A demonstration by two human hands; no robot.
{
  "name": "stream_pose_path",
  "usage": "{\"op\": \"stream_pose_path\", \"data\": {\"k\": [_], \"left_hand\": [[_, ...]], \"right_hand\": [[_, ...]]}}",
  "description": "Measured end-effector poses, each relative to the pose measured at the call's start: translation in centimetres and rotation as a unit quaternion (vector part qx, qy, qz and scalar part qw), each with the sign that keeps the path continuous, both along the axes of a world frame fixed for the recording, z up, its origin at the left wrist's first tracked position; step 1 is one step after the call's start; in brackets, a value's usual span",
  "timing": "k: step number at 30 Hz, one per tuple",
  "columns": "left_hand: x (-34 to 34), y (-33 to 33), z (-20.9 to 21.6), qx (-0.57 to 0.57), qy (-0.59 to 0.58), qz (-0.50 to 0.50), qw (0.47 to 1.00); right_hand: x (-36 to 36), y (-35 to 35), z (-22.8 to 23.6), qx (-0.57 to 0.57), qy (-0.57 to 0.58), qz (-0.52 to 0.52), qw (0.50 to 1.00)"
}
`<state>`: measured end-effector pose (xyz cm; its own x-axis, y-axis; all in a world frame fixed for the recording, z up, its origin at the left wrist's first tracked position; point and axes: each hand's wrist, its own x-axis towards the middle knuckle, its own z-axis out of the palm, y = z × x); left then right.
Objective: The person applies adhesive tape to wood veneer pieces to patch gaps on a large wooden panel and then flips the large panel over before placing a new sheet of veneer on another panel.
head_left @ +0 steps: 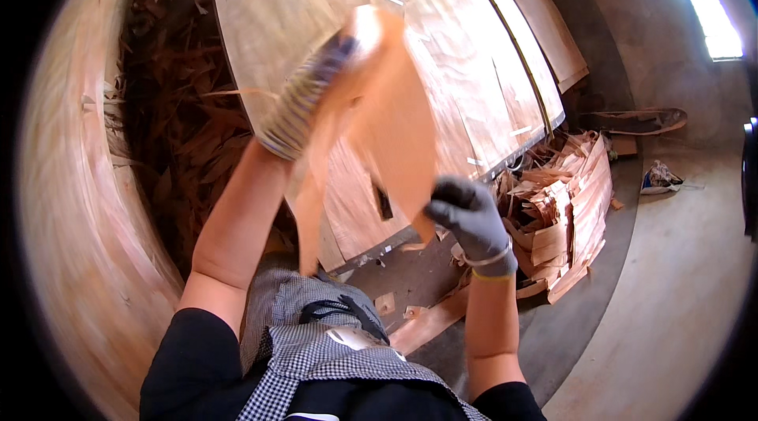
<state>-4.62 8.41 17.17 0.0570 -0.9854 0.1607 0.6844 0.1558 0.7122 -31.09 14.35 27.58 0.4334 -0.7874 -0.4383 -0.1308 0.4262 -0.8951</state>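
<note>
My left hand [335,58], in a striped knitted glove and smeared by motion, grips a torn piece of thin wood veneer [399,125] by its upper end. The piece hangs over the large veneer-covered panel [466,65], with a narrow strip trailing down toward my apron. At the lower right tip of the veneer is my right hand [470,219], in a grey glove, its fingers curled closed on the edge. White tape strips and dark seams mark the panel's surface. A small dark slot-like spot [382,198] shows near its front edge.
On the right of the panel, a bundle of broken veneer [560,223] lies on the floor. Dark scraps [185,137] fill the gap at left, beside a tall pale veneer stack [75,184]. A crumpled wrapper [661,177] sits farther right.
</note>
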Motion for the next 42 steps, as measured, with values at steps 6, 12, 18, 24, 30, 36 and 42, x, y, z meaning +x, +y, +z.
{"op": "stream_pose_path", "data": {"k": [6, 12, 18, 24, 30, 36, 42], "left_hand": [[-24.6, 4.1, 9.3, -0.064, 0.071, -0.147, 0.985], [-49.1, 11.6, 8.0, -0.138, -0.062, -0.334, 0.930], [-57.3, 11.6, 0.4, -0.133, -0.176, -0.347, 0.912], [-51.2, 7.2, -12.8, -0.049, -0.537, -0.283, 0.793], [-46.3, 3.4, -20.9, 0.120, -0.645, -0.181, 0.733], [-49.2, -3.8, -25.6, 0.354, -0.651, -0.032, 0.671], [-50.7, -6.2, -25.9, 0.311, -0.509, -0.003, 0.802]], "right_hand": [[-20.7, 8.4, -2.0, -0.182, -0.020, -0.264, 0.947], [-38.5, 16.1, -8.2, -0.164, 0.024, -0.366, 0.915], [-50.4, 18.6, -10.3, -0.234, 0.287, -0.375, 0.850], [-61.6, 16.4, -18.5, -0.133, 0.648, -0.207, 0.721], [-76.8, 25.1, -23.4, 0.155, 0.762, -0.076, 0.624], [-80.5, 26.4, -26.6, 0.117, 0.697, -0.228, 0.669], [-67.5, 11.4, -30.1, -0.055, 0.467, -0.008, 0.883]]}}
